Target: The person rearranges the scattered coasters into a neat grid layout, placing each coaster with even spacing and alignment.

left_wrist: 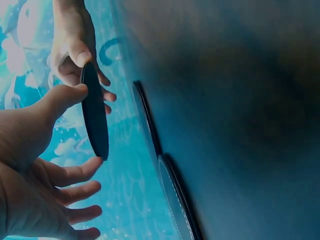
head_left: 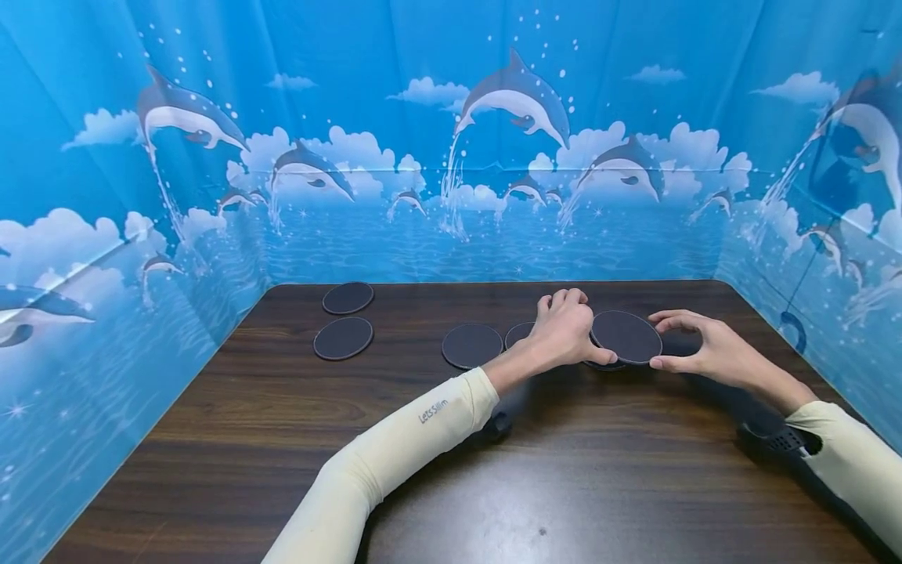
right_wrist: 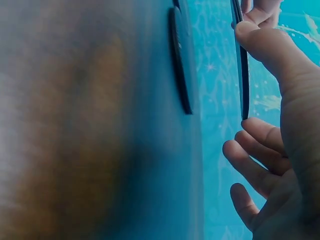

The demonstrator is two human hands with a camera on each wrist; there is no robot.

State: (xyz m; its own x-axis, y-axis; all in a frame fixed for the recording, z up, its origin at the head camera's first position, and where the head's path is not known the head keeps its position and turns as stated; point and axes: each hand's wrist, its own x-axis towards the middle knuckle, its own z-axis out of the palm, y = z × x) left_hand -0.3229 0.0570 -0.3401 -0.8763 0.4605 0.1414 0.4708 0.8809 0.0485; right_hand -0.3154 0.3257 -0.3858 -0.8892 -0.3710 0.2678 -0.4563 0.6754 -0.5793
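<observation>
Between my two hands a round dark coaster point(head_left: 625, 338) with a stitched rim is held up over the table. My left hand point(head_left: 566, 330) pinches its left side, thumb and index finger at the rim, the other fingers spread in the left wrist view. On the opposite side my right hand point(head_left: 720, 354) grips the rim between thumb and index finger. In the right wrist view the held coaster point(right_wrist: 243, 75) appears edge-on. Below it, another coaster point(head_left: 607, 366) lies mostly hidden on the table. A further coaster point(head_left: 517, 334) is partly covered by my left hand.
One coaster point(head_left: 472, 346) lies left of my left hand. Farther left are a near coaster point(head_left: 343, 338) and a far coaster point(head_left: 348, 298). The dark wooden table point(head_left: 282, 439) is bordered by a blue dolphin-print curtain point(head_left: 423, 243) at the back and sides.
</observation>
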